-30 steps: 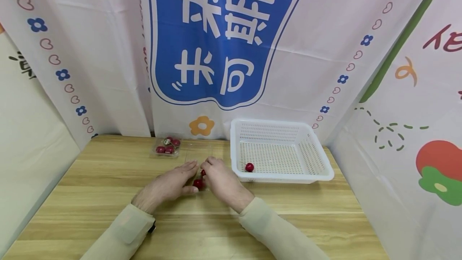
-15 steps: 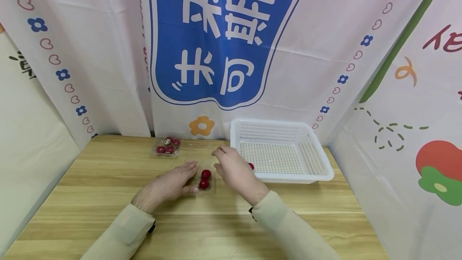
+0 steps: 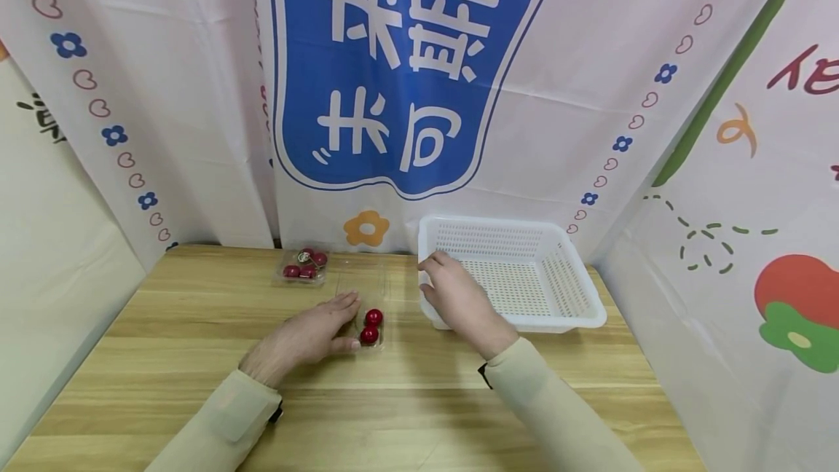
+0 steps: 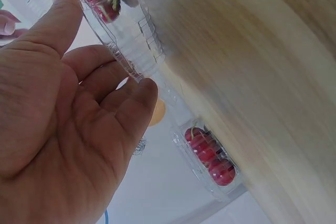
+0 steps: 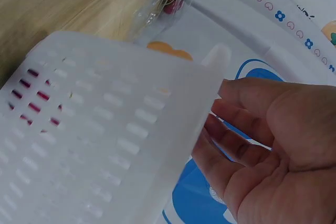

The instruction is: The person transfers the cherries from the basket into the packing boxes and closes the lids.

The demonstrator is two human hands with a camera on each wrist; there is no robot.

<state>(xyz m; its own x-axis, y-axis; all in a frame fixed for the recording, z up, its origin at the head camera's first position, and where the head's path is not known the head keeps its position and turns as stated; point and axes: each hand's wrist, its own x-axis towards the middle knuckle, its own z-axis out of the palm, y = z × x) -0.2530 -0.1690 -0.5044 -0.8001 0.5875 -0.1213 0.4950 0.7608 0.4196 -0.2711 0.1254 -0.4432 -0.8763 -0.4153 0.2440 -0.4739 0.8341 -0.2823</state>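
A clear plastic clamshell box lies on the table with its lid folded back, two red cherries showing inside. Along its left side rests my left hand, thumb extended near the front corner and fingers farther back, touching the edge. In the left wrist view the left palm holds nothing. My right hand is over the left front part of a white slotted basket. Its fingers are loosely bent near the rim, and no item shows in them. Red shows through the basket wall in the right wrist view.
Another clear box, closed and holding several cherries, stands at the table's back left. A printed cloth hangs behind the wooden table. The basket occupies the back right, close to the cloth.
My right hand has moved right from the clear box to the basket, uncovering the two cherries. It now hides the cherry in the basket in the head view. My left hand has stayed still.
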